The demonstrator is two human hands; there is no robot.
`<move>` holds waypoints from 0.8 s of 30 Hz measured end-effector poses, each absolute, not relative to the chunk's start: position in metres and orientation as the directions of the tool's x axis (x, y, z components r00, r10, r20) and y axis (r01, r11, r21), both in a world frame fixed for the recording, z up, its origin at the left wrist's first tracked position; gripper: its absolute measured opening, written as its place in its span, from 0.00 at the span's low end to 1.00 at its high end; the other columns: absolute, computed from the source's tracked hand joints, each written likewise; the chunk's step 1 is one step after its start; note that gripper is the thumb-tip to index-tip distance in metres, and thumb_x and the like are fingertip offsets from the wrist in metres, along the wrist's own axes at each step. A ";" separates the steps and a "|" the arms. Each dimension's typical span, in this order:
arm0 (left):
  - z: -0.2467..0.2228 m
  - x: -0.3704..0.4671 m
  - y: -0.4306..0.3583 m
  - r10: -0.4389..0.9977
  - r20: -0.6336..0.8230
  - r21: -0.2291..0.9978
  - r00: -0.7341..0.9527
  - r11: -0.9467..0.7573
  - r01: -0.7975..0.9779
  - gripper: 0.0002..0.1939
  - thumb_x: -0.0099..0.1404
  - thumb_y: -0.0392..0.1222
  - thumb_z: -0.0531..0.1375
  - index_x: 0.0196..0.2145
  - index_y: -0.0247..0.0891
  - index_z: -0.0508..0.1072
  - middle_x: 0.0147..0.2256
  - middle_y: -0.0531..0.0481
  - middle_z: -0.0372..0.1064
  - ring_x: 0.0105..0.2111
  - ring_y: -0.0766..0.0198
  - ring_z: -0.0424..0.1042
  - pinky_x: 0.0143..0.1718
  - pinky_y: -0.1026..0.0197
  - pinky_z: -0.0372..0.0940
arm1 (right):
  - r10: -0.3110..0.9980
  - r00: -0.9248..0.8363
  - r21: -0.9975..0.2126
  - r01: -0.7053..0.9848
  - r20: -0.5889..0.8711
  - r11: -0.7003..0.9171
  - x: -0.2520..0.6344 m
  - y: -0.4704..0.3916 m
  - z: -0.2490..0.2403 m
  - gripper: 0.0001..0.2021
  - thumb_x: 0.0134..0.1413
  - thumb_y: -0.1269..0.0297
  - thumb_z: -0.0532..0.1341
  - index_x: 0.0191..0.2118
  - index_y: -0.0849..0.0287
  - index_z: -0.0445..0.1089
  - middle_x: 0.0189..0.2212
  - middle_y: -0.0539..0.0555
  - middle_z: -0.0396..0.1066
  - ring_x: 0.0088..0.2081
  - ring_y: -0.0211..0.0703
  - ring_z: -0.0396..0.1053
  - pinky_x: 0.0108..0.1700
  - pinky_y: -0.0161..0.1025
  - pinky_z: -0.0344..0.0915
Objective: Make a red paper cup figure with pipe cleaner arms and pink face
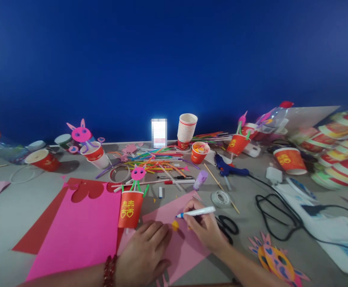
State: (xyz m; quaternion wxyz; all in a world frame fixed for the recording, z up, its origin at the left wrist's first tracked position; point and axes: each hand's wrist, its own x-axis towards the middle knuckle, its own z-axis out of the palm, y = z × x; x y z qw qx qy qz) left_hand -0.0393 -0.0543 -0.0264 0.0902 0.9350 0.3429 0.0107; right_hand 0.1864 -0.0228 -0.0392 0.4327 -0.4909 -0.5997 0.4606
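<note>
A white marker with a blue tip (202,211) is pinched in my right hand (202,227), its point low over a light pink sheet of paper (188,255). My left hand (145,249), with a red bead bracelet at the wrist, lies flat on the sheet's left side, fingers stretched out. Between the hands, a small yellow piece (175,226) rests on the paper. Just beyond my left hand stands a red paper cup (131,209) topped with a pink paper figure (138,173). Black-handled scissors (229,225) lie partly hidden behind my right hand.
Bright pink paper (81,231) lies over red paper on the left. Coloured straws (153,161) and a stack of paper cups (187,127) are at the back. To the right are a blue glue gun (229,168), clear tape (221,198), a black cable (281,211) and a cat-like cutout (277,261).
</note>
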 end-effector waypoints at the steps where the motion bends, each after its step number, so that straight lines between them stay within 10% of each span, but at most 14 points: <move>1: -0.026 -0.039 -0.054 0.649 -0.038 0.181 0.760 -0.743 0.644 0.31 0.70 0.56 0.56 0.63 0.36 0.60 0.59 0.43 0.66 0.56 0.51 0.65 0.59 0.49 0.60 | 0.987 -0.142 -0.977 0.188 0.074 0.100 0.187 -0.022 -0.039 0.07 0.59 0.63 0.60 0.30 0.56 0.66 0.21 0.46 0.62 0.22 0.37 0.60 0.24 0.33 0.56; 24: -0.019 -0.040 -0.048 0.674 -0.007 0.237 0.738 -0.716 0.657 0.29 0.69 0.52 0.58 0.63 0.39 0.60 0.59 0.45 0.66 0.56 0.51 0.64 0.58 0.48 0.62 | 0.992 -0.122 -0.996 0.066 0.043 0.052 0.191 -0.010 -0.038 0.12 0.59 0.55 0.61 0.31 0.57 0.64 0.20 0.45 0.62 0.20 0.35 0.58 0.23 0.33 0.55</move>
